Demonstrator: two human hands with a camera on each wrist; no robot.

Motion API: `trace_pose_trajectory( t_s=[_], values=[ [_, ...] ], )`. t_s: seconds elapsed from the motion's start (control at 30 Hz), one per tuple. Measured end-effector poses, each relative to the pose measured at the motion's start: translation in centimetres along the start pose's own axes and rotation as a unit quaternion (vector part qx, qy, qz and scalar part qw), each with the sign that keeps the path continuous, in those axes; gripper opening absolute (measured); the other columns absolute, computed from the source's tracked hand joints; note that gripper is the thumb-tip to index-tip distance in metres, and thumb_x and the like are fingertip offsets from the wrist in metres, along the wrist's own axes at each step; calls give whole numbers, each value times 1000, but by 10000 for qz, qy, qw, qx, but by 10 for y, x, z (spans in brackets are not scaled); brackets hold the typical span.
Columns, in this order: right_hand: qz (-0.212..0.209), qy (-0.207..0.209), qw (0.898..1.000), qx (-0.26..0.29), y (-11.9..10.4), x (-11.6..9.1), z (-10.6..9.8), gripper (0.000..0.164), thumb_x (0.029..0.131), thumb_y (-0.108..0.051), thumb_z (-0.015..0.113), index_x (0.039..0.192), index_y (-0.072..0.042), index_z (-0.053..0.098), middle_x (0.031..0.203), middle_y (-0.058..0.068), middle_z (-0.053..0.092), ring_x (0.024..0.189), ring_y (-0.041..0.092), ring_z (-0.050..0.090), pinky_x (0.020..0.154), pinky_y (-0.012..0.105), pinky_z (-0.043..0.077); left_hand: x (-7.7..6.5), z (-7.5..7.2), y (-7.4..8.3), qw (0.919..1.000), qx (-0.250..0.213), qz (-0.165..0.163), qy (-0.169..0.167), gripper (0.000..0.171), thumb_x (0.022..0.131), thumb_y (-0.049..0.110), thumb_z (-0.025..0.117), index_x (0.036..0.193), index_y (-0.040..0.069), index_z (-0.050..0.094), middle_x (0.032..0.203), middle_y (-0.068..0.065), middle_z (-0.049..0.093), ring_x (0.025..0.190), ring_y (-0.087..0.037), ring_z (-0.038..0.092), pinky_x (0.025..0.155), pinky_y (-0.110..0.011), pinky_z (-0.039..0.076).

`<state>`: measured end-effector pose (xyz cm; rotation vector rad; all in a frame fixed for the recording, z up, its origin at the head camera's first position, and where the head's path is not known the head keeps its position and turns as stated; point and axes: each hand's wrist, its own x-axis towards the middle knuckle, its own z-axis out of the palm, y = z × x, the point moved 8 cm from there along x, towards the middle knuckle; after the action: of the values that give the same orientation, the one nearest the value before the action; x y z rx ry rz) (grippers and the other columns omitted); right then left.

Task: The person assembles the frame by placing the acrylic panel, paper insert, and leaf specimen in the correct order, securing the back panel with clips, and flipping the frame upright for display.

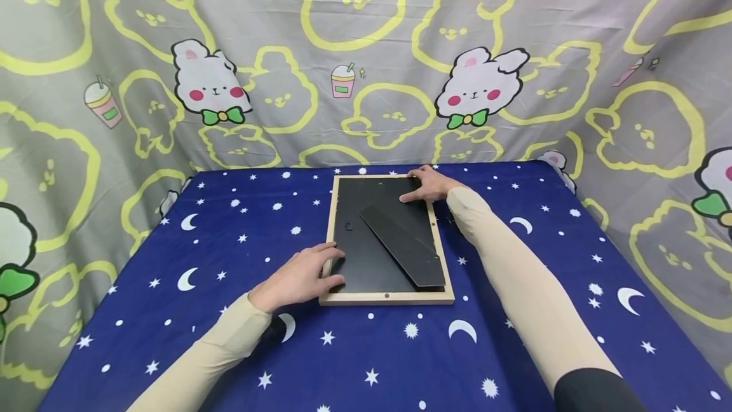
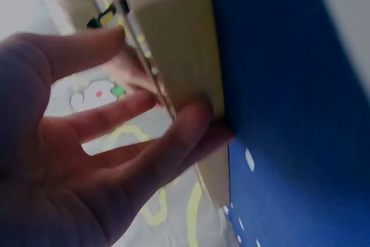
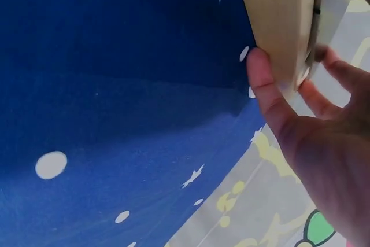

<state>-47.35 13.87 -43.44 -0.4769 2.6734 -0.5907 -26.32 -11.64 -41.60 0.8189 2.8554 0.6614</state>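
Observation:
A picture frame (image 1: 387, 298) with a pale wooden rim lies back up on the blue cloth. Its black backing board (image 1: 366, 272) carries a slanting stand leg (image 1: 400, 247) and a small hanger (image 1: 349, 226). At the lower left side, my left hand (image 1: 300, 275) rests against the frame with spread fingers, some on its wooden side (image 2: 179, 44), the thumb over the backing. My right hand (image 1: 430, 184) holds the upper right corner, thumb on the backing and fingers around the rim. In the right wrist view, fingertips (image 3: 258, 62) press the rim's wooden side.
A dark blue cloth (image 1: 229, 310) with white moons and stars covers the table. Behind and at both sides hangs a grey curtain (image 1: 297, 126) with yellow outlines and white cartoon animals, close to the table's back edge.

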Motion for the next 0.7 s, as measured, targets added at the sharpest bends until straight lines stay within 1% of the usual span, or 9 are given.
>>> trace_pose_trajectory(
  t_s=[0.1,0.2,0.27,0.33,0.4,0.47,0.53,0.6,0.7],
  values=[
    [47,-62,9999,93,0,-3,1,91,88,-54,74,157,-7,36,163,25,14,148,47,26,120,58,28,10,-10,-10,9994,-338,17,-6,44,97,30,72,131,4,66,127,-15,68,96,-25,71,87,-44,57],
    [41,-95,9999,119,3,-2,1,88,91,-47,74,158,-9,34,165,24,13,149,46,24,120,58,27,30,-26,-29,9977,-650,-175,112,39,98,28,70,129,4,68,117,-11,73,81,-16,68,78,-38,57],
    [13,-109,9998,152,5,-1,1,86,92,-45,74,159,-9,34,165,24,13,150,46,23,120,58,27,47,-35,-43,9963,-766,-331,217,37,98,26,69,128,3,68,120,-13,72,88,-19,72,82,-41,58],
    [-23,-97,9998,199,8,-2,1,84,92,-45,73,159,-9,35,166,25,14,151,45,22,121,59,25,66,-41,-56,9964,-673,-427,302,37,99,24,68,129,2,67,124,-17,70,100,-27,72,89,-45,57],
    [-32,-86,9994,322,12,-4,1,83,92,-44,73,158,-9,36,166,25,16,152,45,20,121,59,25,82,-42,-67,9967,-573,-537,215,42,99,24,68,134,0,63,134,-21,65,114,-35,68,98,-49,54],
    [-132,-65,9987,479,14,-5,1,82,92,-40,75,158,-7,37,166,24,19,151,45,24,121,58,27,96,-40,-73,9972,-410,-625,-56,51,98,27,69,140,0,59,146,-24,54,129,-40,58,108,-53,47],
    [-259,-31,9976,640,15,-7,1,82,91,-34,77,156,-4,38,165,25,22,149,46,29,119,57,31,105,-35,-77,9962,-256,-688,-459,60,97,32,70,145,0,54,156,-26,42,142,-43,44,116,-55,38],
    [-369,0,9969,700,16,-8,0,80,90,-30,79,154,-1,40,164,26,21,144,48,36,117,56,34,111,-30,-79,9940,-144,-720,-813,67,94,36,72,148,1,51,162,-25,31,150,-44,30,121,-55,30],
    [-413,77,9970,653,17,-8,-3,77,90,-28,79,153,1,43,164,28,18,141,49,41,117,54,36,114,-24,-79,9906,-146,-763,-1124,72,92,38,75,150,4,49,167,-23,22,153,-43,23,122,-56,28]
  ],
)
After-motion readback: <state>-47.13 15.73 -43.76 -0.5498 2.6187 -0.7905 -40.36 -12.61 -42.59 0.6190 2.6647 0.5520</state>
